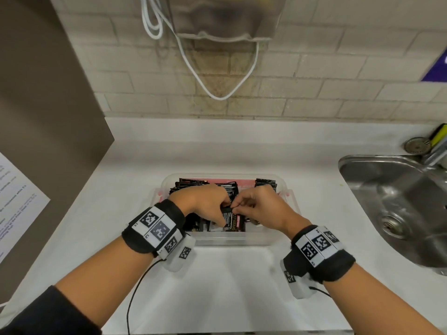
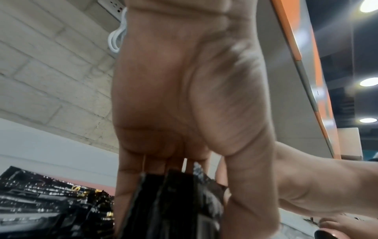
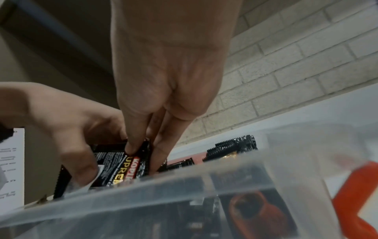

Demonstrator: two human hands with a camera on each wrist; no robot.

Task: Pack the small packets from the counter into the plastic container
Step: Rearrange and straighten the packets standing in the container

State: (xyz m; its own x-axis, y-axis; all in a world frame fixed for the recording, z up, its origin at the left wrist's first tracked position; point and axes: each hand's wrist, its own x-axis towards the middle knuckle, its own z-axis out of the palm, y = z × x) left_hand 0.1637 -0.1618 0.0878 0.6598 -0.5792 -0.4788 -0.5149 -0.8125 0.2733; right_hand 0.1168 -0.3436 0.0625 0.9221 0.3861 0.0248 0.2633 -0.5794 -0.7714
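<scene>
Fingers pinching packet, white counter

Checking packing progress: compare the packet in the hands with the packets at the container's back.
The held packet is pinched by the left hand and right hand, printed face showing; the back packets stand free, edge-up in rows. Both are black sachets inside the plastic container.

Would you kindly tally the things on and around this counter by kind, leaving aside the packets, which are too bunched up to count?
Hands: 2, left hand and right hand, both holding one black packet
Plastic container: 1
Sink: 1
Sink strainer: 1
White cable: 1
Printed sheet: 1
Total: 7
</scene>
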